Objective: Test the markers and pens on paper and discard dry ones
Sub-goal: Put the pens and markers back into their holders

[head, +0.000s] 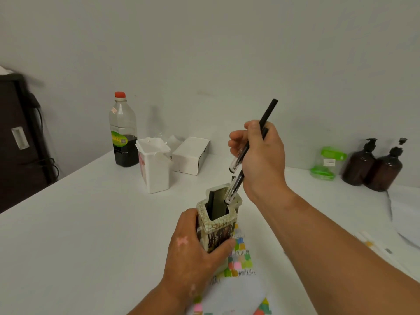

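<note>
Two pens [269,111], middles behind right hand [261,155].

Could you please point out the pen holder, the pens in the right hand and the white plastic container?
Pen holder [218,236], head view, on its patterned front wall.
Pens [269,111], head view, on the black upper shaft of one.
White plastic container [156,172], head view, on its front wall.

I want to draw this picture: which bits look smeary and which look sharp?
Head view: the dark cupboard at the left edge is smeared by blur; the pens in the right hand and the pen holder look sharper; light is soft, shadows faint.
</note>
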